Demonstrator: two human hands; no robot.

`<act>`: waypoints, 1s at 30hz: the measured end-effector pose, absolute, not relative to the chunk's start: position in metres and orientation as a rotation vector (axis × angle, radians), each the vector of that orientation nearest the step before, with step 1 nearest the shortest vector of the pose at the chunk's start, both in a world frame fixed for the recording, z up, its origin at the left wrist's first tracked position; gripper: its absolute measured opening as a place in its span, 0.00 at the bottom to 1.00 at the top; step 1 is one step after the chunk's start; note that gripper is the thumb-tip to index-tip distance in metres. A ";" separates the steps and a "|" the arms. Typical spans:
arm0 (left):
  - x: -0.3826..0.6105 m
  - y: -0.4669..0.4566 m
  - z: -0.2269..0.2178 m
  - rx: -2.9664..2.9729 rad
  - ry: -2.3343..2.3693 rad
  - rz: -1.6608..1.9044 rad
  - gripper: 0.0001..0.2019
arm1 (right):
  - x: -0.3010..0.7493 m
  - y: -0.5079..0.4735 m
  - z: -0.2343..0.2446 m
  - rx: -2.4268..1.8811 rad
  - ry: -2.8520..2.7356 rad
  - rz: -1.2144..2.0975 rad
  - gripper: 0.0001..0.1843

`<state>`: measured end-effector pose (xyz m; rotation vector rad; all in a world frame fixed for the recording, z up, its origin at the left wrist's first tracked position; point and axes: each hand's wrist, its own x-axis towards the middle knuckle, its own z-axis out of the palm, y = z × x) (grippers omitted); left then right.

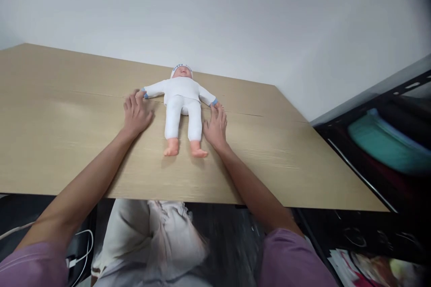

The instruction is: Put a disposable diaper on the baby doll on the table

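Note:
A baby doll (182, 89) lies on its back on the tan tabletop (84, 152), head toward the wall and bare feet toward me. It wears a white top and trousers with blue cuffs, and a white cap with blue lettering. Both its arms are spread outward. My left hand (136, 114) rests by the cuff of the doll's arm on the left, fingers spread and palm down. Beside the other cuff lies my right hand (216, 124), its fingers stretched out against the doll's small hand. Whether either hand presses on the doll is hard to tell.
A pale wall (168, 13) stands behind the table. To the right is a dark shelf holding a teal item (387, 143), blurred. Papers or packets (367, 269) lie low at the right. A white cable (85, 251) hangs below the table at the left.

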<state>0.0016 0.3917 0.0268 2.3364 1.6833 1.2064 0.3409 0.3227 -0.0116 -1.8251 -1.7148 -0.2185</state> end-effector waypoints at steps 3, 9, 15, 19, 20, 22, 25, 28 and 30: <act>0.011 0.324 0.042 2.330 1.544 1.308 0.33 | 0.324 0.265 -0.001 -1.738 -1.684 -0.135 0.39; -0.033 0.114 -0.027 2.373 0.654 1.132 0.14 | 0.298 0.087 -0.013 -1.326 -1.695 -0.258 0.26; -0.062 0.000 -0.121 1.907 1.125 0.708 0.18 | 0.279 -0.027 -0.100 -1.381 -1.622 0.101 0.25; -0.024 0.017 -0.111 1.372 1.370 0.678 0.25 | 0.254 -0.013 -0.136 -1.662 -1.335 0.770 0.25; -0.013 0.026 -0.106 1.265 1.357 0.674 0.29 | 0.247 -0.005 -0.138 -1.671 -1.272 0.922 0.32; 0.008 0.040 -0.095 1.040 1.328 0.674 0.34 | 0.234 0.011 -0.134 -1.657 -1.183 1.163 0.44; 0.021 0.045 -0.076 0.767 1.221 0.655 0.35 | 0.223 0.017 -0.110 -1.552 -1.081 1.416 0.49; 0.011 0.016 -0.052 0.687 1.128 0.641 0.34 | 0.222 -0.020 -0.080 -1.504 -1.014 1.508 0.46; -0.002 -0.018 -0.036 0.738 1.125 0.698 0.32 | 0.224 -0.065 -0.064 -1.594 -0.993 1.370 0.45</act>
